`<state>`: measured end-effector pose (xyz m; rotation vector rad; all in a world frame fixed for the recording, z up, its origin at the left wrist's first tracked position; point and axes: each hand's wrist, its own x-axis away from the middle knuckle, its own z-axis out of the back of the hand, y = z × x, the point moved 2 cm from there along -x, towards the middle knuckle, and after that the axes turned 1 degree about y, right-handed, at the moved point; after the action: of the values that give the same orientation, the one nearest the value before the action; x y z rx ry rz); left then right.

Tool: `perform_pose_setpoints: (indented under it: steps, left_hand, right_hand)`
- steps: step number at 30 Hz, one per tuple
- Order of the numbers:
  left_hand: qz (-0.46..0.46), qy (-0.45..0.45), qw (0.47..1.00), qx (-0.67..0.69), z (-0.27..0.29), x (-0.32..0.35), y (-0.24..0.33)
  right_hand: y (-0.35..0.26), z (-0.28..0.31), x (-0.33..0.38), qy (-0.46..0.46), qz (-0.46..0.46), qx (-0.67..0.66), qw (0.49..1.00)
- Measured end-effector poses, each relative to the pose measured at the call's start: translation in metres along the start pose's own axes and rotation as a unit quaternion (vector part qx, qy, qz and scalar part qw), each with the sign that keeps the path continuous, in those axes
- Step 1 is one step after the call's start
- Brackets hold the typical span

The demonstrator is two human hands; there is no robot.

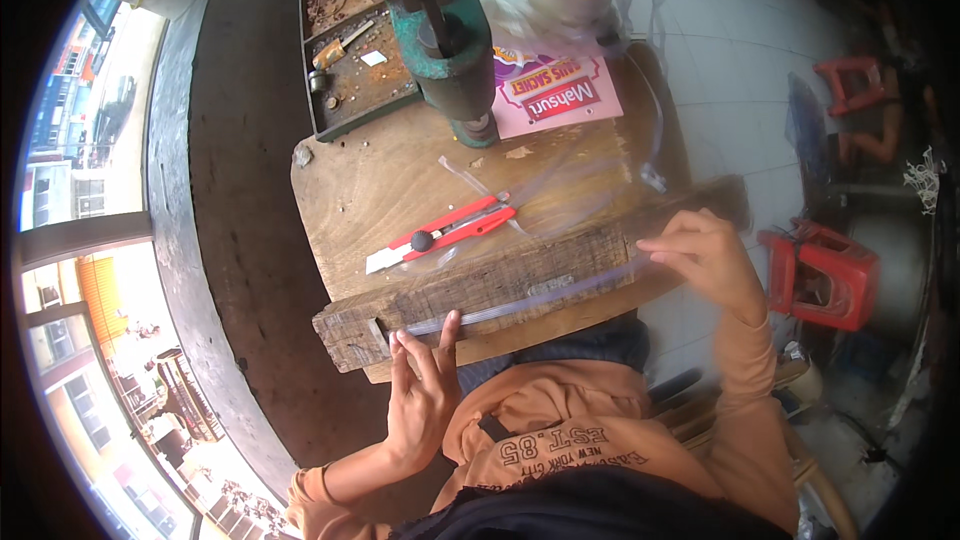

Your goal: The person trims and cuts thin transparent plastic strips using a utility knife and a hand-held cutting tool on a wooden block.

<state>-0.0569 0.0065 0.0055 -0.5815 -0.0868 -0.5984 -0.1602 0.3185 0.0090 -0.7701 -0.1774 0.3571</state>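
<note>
Now: clear strip [520, 302] stretched flat along wood block [490, 285].
L hand [425, 390] pins one end w/ fingertips, R hand [705, 255] pinches the other, keeping it taut; cutter [450, 232] parked close behind.

Counts: two hands, left hand [425, 395] at 7 o'clock, right hand [705, 260] at 3 o'clock. One clear plastic strip [520, 305] between them. One wooden beam [480, 285]. One red utility knife [445, 233] near centre. One green press [440, 35] at 12 o'clock. One pink packet [555, 90]. Two red stools [825, 275], [850, 80] at 3 and 2 o'clock. One table [390, 180].
</note>
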Motion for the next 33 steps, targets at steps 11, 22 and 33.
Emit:
perform_pose_setpoints:
  steps: [11, 22, 33]
  left_hand:
    - [-0.021, -0.008, 0.999, -0.028, -0.001, 0.001, -0.001]
    - [-0.015, -0.002, 1.0, 0.003, 0.001, -0.001, -0.003]
    - [-0.011, 0.013, 1.0, 0.02, 0.006, -0.005, -0.005]
  right_hand:
    - [-0.003, 0.001, -0.007, -0.012, -0.088, -0.025, 0.996]
    - [-0.003, -0.007, 0.006, 0.071, -0.084, 0.015, 0.994]
    - [-0.006, -0.021, 0.026, 0.135, -0.095, 0.141, 0.976]
